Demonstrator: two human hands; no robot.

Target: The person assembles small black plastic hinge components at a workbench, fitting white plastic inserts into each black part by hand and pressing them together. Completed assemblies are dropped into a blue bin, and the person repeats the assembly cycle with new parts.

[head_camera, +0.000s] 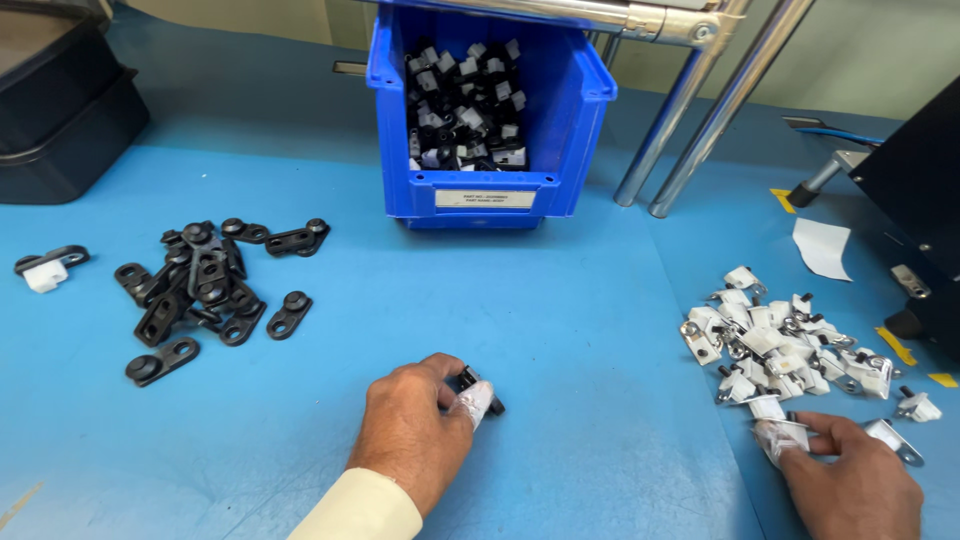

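My left hand (415, 430) rests on the blue table (560, 300), fingers closed around a small black plastic part (470, 382); a taped fingertip presses on it. At the lower right, my right hand (850, 480) reaches into the near edge of a pile of small white-and-metal clips (780, 345), its taped finger on one white clip (785, 432). A heap of black plastic link pieces (200, 290) lies to the left of my left hand, untouched.
A blue bin (480, 190) of assembled black-and-white parts stands at the back centre. Metal tube legs (690, 110) rise to its right. A black container (60, 110) sits far left, a black machine (920, 200) far right, with one assembled piece (45, 268) at the left edge.
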